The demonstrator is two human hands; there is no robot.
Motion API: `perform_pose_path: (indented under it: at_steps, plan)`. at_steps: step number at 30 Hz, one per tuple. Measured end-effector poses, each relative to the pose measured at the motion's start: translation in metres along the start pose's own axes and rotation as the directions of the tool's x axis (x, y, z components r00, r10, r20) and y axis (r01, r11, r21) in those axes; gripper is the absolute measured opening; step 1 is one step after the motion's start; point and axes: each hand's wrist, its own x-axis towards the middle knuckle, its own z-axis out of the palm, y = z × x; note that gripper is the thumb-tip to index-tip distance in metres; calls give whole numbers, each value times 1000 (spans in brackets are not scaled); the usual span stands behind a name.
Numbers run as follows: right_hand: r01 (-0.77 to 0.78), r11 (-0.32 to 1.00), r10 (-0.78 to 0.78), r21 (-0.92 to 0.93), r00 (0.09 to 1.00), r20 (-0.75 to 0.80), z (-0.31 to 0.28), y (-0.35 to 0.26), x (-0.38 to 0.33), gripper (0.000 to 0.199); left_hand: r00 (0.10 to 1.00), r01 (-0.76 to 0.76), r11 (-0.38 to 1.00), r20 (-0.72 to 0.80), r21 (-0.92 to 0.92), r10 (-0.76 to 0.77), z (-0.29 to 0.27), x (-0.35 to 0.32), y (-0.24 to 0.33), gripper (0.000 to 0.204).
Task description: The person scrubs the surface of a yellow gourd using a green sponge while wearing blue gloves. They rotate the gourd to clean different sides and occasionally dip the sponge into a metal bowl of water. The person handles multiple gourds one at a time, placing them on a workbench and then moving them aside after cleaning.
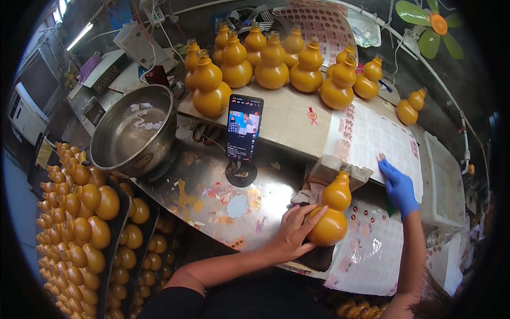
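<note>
Left hand (294,229) steadies gourd bottle (333,212) near bench edge; right hand (398,187) presses sticker sheet (380,141).

Daylight from a window at upper left and a lit fluorescent tube (81,35) fall on a workbench, with glare off the metal worktop (249,204) and steel basin (134,133). Fisheye distortion bends edges; corners are black. The gloved right hand (398,187) is slightly blurred.
</note>
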Motion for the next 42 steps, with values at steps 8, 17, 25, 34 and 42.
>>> perform_pose_path:
  at_steps: [8, 17, 25, 34, 42]
  plan:
    - [-166, 572, 656, 803, 681, -326, 41, -35, -102, 28, 979, -200, 970, -4, 140, 203, 14, 6, -9, 88]
    - [33, -286, 791, 958, 572, 217, 68, -49, -57, 42, 991, 118, 992, 62, 51, -121, 10, 0, -10, 108]
    - [-18, 42, 878, 999, 478, -28, 73, -31, -82, 15, 990, 81, 995, 108, 61, -87, 8, 4, -5, 100]
    - [-221, 444, 669, 868, 726, -158, 26, -56, -131, 10, 998, -52, 977, -26, 206, 59, 2, 7, 9, 94]
    - [-288, 417, 583, 862, 812, -11, 4, -92, -137, 7, 998, -26, 978, -42, 205, 35, 4, -2, 0, 89]
